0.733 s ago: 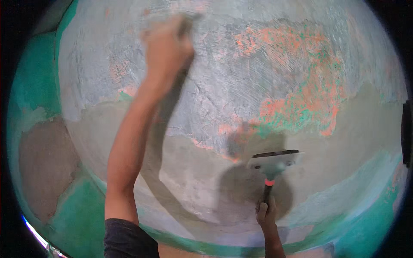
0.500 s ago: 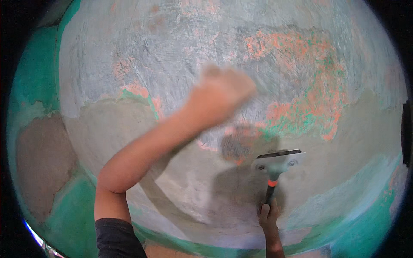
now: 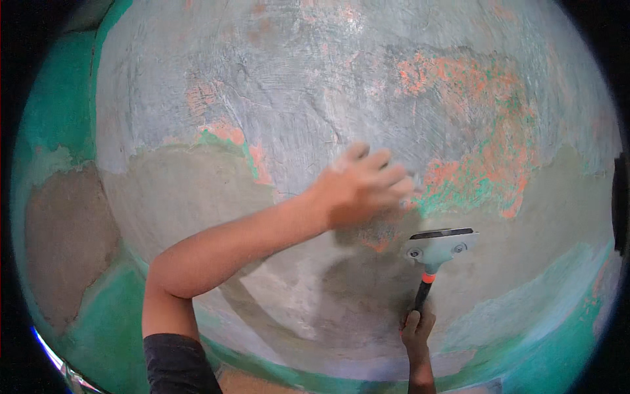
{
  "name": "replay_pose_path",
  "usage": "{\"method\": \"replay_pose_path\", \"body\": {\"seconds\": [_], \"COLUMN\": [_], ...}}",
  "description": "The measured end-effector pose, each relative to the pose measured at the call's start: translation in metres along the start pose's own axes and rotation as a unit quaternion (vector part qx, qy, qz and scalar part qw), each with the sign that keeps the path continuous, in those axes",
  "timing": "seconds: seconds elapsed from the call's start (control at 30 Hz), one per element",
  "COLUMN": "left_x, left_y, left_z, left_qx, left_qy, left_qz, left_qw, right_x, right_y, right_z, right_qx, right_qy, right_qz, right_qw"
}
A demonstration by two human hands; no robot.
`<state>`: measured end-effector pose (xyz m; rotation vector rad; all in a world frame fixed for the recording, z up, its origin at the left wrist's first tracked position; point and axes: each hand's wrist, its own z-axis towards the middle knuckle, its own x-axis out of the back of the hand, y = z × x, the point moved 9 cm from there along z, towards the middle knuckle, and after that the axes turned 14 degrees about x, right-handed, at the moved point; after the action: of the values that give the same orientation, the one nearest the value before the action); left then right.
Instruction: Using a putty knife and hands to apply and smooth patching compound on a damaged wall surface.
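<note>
The right hand (image 3: pixel 417 328), at the lower centre-right of the frame, was clamped round the black handle end of a scraper (image 3: pixel 438 247), whose grey head and blade pointed up just right of centre. It looked light and stiff, best held low on the handle. The left hand (image 3: pixel 364 186), fingers spread and holding nothing, lay blurred against the patchy plastered wall (image 3: pixel 315 85) near mid-frame.
</note>
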<state>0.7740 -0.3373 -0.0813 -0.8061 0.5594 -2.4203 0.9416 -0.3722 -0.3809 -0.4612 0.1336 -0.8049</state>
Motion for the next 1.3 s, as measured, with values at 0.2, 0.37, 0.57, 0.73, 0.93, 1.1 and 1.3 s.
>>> {"method": "replay_pose_path", "body": {"seconds": [0.2,0.37,0.57,0.73,0.93,1.1,1.3], "left_x": [0.108,0.15,-0.017,0.041,0.128,0.006,0.038], "left_y": [-0.163,-0.199,0.001,-0.077,-0.189,-0.042,-0.072], "left_z": [0.019,0.002,-0.045,-0.032,-0.039,-0.055,-0.036], "left_qx": [0.224,0.289,0.009,0.113,0.295,0.107,0.15], "left_qy": [0.291,0.37,0.033,0.145,0.345,0.049,0.133], "left_qz": [0.073,0.089,-0.018,0.1,0.099,0.016,0.086], "left_qw": [0.927,0.879,0.999,0.978,0.886,0.993,0.976], "right_x": [-0.001,-0.002,0.0,0.003,-0.004,0.004,0.005], "right_y": [-0.01,-0.016,-0.005,-0.004,-0.011,-0.018,-0.012], "right_z": [0.004,0.005,0.003,0.001,0.006,0.008,0.003], "right_qx": [-0.002,0.008,0.016,0.048,-0.01,0.022,0.029], "right_qy": [0.003,0.006,-0.003,-0.017,-0.003,0.034,0.007], "right_qz": [0.007,0.015,-0.015,-0.075,0.006,-0.032,-0.033], "right_qw": [1.0,1.0,1.0,0.996,1.0,0.999,0.999]}}
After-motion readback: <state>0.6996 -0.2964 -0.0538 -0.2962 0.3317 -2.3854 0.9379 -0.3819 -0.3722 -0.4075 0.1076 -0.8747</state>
